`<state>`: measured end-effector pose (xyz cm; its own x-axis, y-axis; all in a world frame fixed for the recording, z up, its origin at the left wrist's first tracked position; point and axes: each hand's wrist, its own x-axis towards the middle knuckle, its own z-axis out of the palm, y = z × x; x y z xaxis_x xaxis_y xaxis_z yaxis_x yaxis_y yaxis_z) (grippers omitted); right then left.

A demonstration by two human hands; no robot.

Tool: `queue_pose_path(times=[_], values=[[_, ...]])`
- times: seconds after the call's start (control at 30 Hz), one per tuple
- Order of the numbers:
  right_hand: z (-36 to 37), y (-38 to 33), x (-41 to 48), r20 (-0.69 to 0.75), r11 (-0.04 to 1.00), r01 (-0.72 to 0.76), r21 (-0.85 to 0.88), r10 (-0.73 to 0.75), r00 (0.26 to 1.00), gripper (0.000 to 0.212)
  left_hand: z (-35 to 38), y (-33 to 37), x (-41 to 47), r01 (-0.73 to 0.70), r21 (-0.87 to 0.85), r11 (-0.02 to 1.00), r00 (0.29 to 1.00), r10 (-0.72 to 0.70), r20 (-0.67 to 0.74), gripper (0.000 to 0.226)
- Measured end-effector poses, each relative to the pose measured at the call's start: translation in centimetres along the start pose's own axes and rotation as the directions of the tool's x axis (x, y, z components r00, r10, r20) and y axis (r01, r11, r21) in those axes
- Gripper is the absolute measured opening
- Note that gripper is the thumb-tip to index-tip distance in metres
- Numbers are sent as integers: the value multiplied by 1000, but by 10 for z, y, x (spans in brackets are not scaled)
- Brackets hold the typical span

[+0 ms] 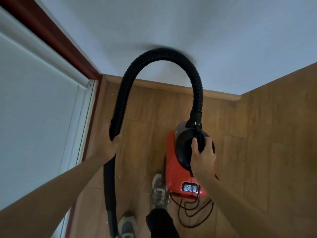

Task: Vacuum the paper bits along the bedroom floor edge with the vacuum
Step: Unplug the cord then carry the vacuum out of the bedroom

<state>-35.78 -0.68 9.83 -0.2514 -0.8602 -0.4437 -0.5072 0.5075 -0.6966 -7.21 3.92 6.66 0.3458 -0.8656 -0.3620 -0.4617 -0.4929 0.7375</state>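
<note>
Red plastic and black trim make up the vacuum (187, 162), which hangs off the floor from the right hand (202, 153), whose fingers are wrapped around the dark carry handle on top of the body. The left hand (109, 140) is closed around the ribbed black hose (154, 56), which arches up and over between the two hands and then drops below the left hand toward the nozzle end (112, 224), close to the near shoe (126, 226).

Paper bits (118, 177) show as tiny pale flecks on the wooden floor (257, 143) just below the left hand, beside the hose, with another fleck further ahead near the door frame (92, 117); they are too small to count.

Several risks stand out. A black power cord (193, 213) hangs in loose loops under the right hand, right next to the forward shoe (159, 191), so a step could snag it and jerk the machine or trip the person. Carried by one hand, the body could swing and knock the skirting board (171, 86) or the wooden panel to the right. The hose's tight arch may kink and choke suction. Because the nozzle sits so near the feet and behind the flecks, it could be dragged past them, or a shoe could scatter them into the gap along the frame.
</note>
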Motion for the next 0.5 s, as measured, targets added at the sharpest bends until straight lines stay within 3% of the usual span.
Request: queue_pose_path(times=[0.2,0.5], values=[[35,25,40,-24,999,-35,2,35,999,12,32,-41,19,65,-16,998,997,-65,47,53],[63,48,73,2,1000,-9,-5,9,1000,12,74,-85,45,106,-34,994,994,-106,-10,62]])
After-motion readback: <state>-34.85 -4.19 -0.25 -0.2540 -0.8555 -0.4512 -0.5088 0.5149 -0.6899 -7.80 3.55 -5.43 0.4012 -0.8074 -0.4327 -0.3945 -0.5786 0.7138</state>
